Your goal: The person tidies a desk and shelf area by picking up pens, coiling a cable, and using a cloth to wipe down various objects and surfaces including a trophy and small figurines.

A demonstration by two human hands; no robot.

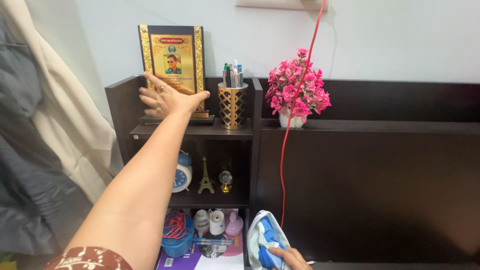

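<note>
My left hand (165,98) reaches up to the top shelf, fingers spread, its palm against the lower part of a framed gold and black plaque (172,60) that stands upright on a dark base. A ring shows on one finger. At the bottom edge of the view, my right hand (289,258) grips a bunched blue and white cloth (263,239) near the foot of the shelf unit.
A gold lattice pen holder (232,105) stands right of the plaque; pink flowers in a white pot (296,95) sit on the dark headboard (370,175). A red cable (285,150) hangs down. Lower shelves hold a blue alarm clock (182,175), a tower figurine (205,176), a small globe (226,180).
</note>
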